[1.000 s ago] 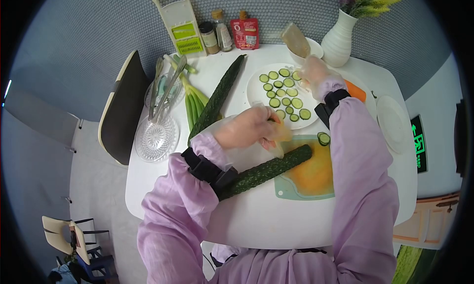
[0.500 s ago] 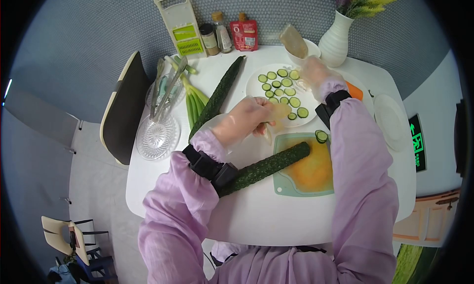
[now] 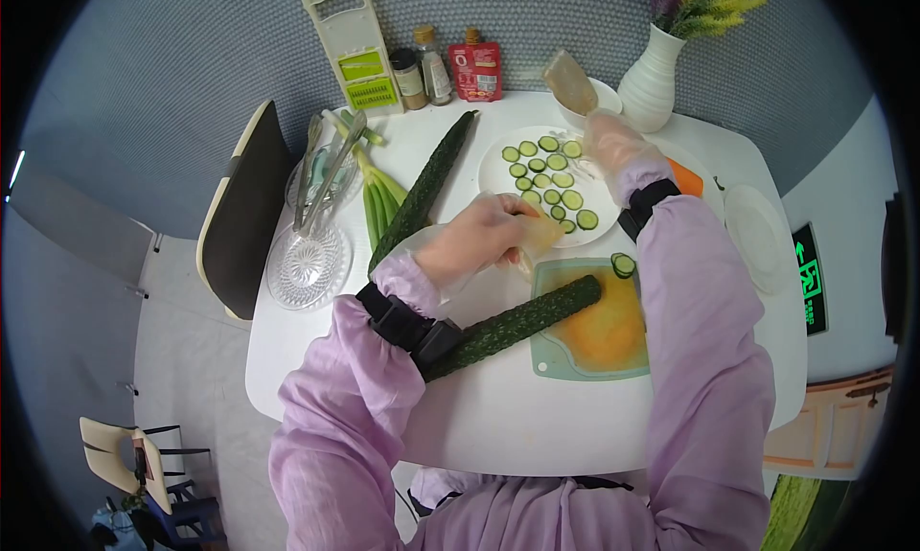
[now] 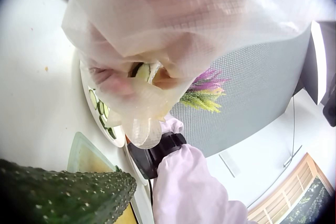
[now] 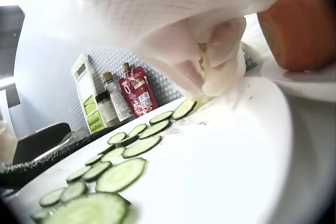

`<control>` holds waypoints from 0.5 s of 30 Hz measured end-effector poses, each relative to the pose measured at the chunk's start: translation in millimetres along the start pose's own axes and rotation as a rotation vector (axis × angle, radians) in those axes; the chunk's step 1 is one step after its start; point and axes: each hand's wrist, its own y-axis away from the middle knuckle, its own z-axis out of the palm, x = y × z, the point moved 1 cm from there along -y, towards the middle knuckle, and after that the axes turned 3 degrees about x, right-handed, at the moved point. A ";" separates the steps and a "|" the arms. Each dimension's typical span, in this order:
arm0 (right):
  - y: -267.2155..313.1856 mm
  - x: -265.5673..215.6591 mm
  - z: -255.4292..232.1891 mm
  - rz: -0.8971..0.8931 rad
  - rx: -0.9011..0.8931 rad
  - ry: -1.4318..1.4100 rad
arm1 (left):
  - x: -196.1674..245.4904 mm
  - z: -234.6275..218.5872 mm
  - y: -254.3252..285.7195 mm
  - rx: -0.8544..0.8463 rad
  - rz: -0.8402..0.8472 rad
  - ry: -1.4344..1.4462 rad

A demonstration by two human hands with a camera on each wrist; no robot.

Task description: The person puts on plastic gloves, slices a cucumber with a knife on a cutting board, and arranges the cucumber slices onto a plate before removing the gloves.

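Observation:
Both hands wear thin clear plastic gloves. In the head view my left hand (image 3: 479, 240) is over the middle of the table, its fingers curled round a small stack of cucumber slices (image 4: 142, 71), mostly hidden by the glove. My right hand (image 3: 615, 149) is at the far right rim of a white plate (image 3: 494, 172); its fingertips pinch a pale cucumber slice (image 5: 203, 100) low at the plate's surface. Several cucumber slices (image 5: 122, 175) lie in loose rows on that plate. Beneath the left wrist, a cut cucumber (image 3: 517, 326) slants onto a green-edged cutting board (image 3: 613, 345).
A whole cucumber (image 3: 431, 182) and scallions (image 3: 377, 201) lie on the left, by glass dishes (image 3: 309, 268) and tongs (image 3: 331, 168). Two slices (image 3: 623, 264) sit on the board's corner. A carrot (image 3: 685, 177), bowl (image 3: 606, 91), vase (image 3: 652, 81), grater (image 3: 355, 57) and seasonings (image 3: 476, 70) stand farther back.
My left hand has shifted slightly up and away from the cut cucumber, its fingers still round the slices. My right hand stays at the plate's rim, moving only a little.

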 end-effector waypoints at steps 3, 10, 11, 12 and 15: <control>1.3 1.9 2.9 -0.041 0.041 -0.007 | -2.0 -1.2 -1.0 0.002 0.006 -0.013; 1.3 10.2 5.6 -0.136 0.144 -0.025 | -6.1 -2.9 -2.8 0.025 0.011 -0.020; 2.0 12.8 4.4 -0.150 0.159 -0.029 | -5.9 -2.4 -1.5 0.027 0.012 -0.021; 0.9 13.5 5.6 -0.164 0.173 -0.032 | -1.8 0.0 1.3 0.044 0.014 -0.038; 12.1 28.5 -8.9 -0.200 0.218 -0.035 | 7.0 3.9 6.3 0.052 -0.007 -0.065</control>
